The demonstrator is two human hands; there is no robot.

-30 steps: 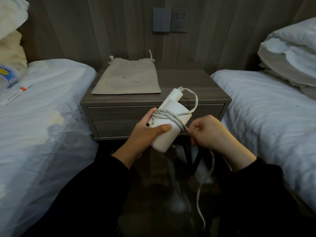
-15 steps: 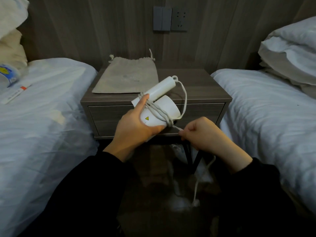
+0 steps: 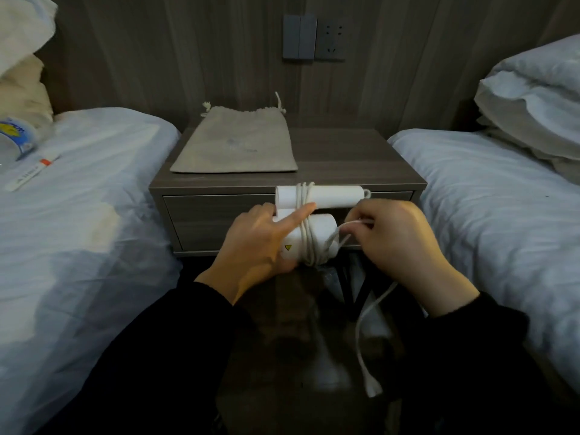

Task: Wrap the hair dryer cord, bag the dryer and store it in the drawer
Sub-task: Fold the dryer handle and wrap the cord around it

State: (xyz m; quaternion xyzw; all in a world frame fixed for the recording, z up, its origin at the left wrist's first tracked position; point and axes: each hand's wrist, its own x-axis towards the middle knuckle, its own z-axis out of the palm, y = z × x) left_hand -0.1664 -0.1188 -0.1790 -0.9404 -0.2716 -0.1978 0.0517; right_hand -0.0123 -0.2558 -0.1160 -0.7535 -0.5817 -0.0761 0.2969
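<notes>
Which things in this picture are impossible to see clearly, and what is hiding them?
All in the head view:
- Hair dryer body: partly covered by the left hand and the wound cord.
- Where the right hand pinches the cord: hidden by its own fingers.
- Plug: dark and blurred, prongs unclear.
- Drawer inside: shut.
- Printing on the bag: too faint.
- Bottle on the left bed: cut off by the frame's edge.

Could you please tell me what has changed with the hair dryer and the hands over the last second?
The left hand has turned the hair dryer so its handle now lies level, pointing right instead of up and away. The right hand has laid more cord around it, leaving a shorter tail hanging. Both hands keep their hold; the drawstring bag on the nightstand and the closed drawer are unchanged.
</notes>
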